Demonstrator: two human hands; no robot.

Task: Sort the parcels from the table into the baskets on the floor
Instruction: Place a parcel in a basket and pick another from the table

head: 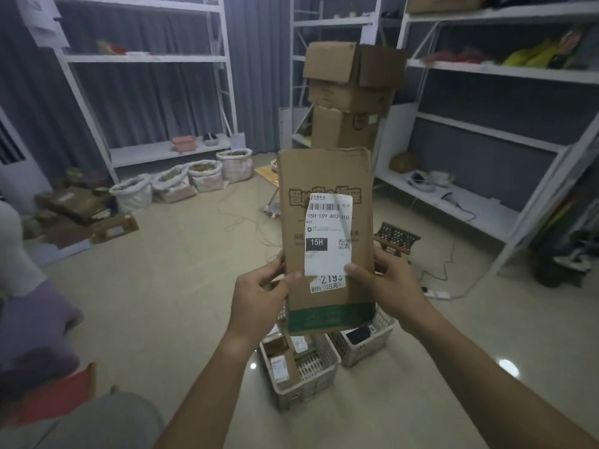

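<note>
I hold a tall, flat brown cardboard parcel [325, 176] upright in front of me, its white shipping label facing me. My left hand [259, 293] grips its lower left edge, thumb on the front. My right hand [389, 280] grips the lower right edge, thumb pressing the label's corner. Below the parcel on the floor stand two white slatted baskets: the left basket [319, 367] holds several small parcels, and the right basket [377, 338] holds a dark item.
White metal shelving [479, 69] lines the walls. A stack of cardboard boxes [351, 92] rises behind the parcel. White sacks [201, 175] and loose boxes [81, 209] sit on the floor at left. Cables and a power strip [437, 294] lie at right.
</note>
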